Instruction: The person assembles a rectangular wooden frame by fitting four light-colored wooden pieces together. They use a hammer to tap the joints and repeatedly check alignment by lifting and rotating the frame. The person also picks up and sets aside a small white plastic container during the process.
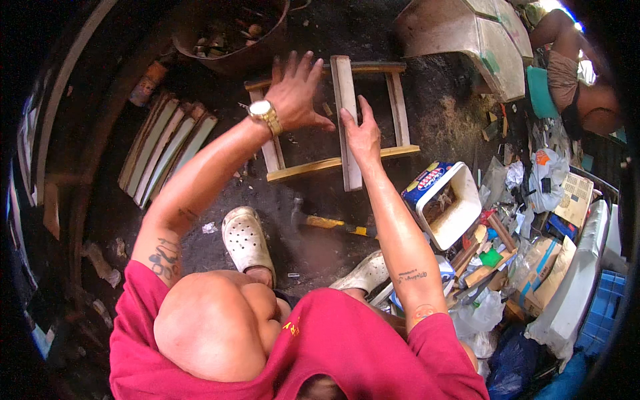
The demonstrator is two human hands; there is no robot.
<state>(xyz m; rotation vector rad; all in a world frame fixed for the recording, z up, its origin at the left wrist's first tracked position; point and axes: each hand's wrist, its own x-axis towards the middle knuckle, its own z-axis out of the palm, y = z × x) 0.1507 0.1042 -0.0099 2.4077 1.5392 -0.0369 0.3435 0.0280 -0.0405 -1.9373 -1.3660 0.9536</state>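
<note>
A rectangular wooden frame (303,169) lies on the dark ground in front of me, its side pieces pale and its long rails edged in yellowish wood. A loose whitish wooden slat (342,87) rests across both rails, near the middle. My left hand (293,97), with a gold watch at the wrist, hovers over the left part of the frame. Its fingers are spread and it holds nothing. My right hand (363,137) grips the slat at its right edge, thumb on top and index finger stretched along the side; the other fingers are hidden.
Between my feet and the frame lies a hammer (327,222). Several wooden slats (160,150) are stacked at left. A tipped plastic tub (460,220) and mixed scrap lie at right. A large round container (233,60) stands at the back; another person (567,73) is at far right.
</note>
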